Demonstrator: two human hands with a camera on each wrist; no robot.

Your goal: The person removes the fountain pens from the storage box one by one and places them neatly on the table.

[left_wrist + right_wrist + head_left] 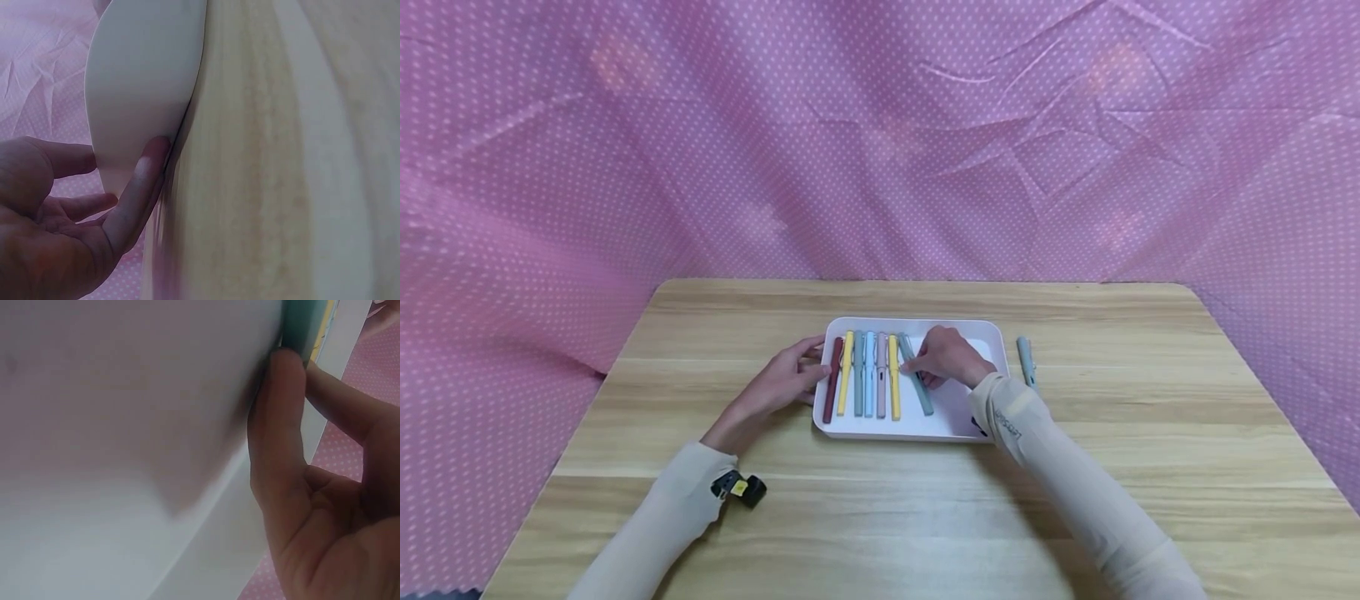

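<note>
Head view, right grip point(949, 357) pinching grey-blue pen point(917, 376), left grip point(786, 379) relaxed against white tray point(917, 427)

The white plastic tray point(988, 333) under the right hand's grip looks smooth with a soft, dull shine. The coloured plastic pens point(868, 375) just beside that grip look matt. The grey-blue plastic pen point(1026, 361) lying outside the tray looks matt too. The light wooden worktop point(925, 508) is smooth, with streaky grain. Behind it hangs a pink cloth with white dots point(880, 133), soft and wrinkled. The cream sleeves point(1075, 492) are thin, stretchy cloth.
</note>
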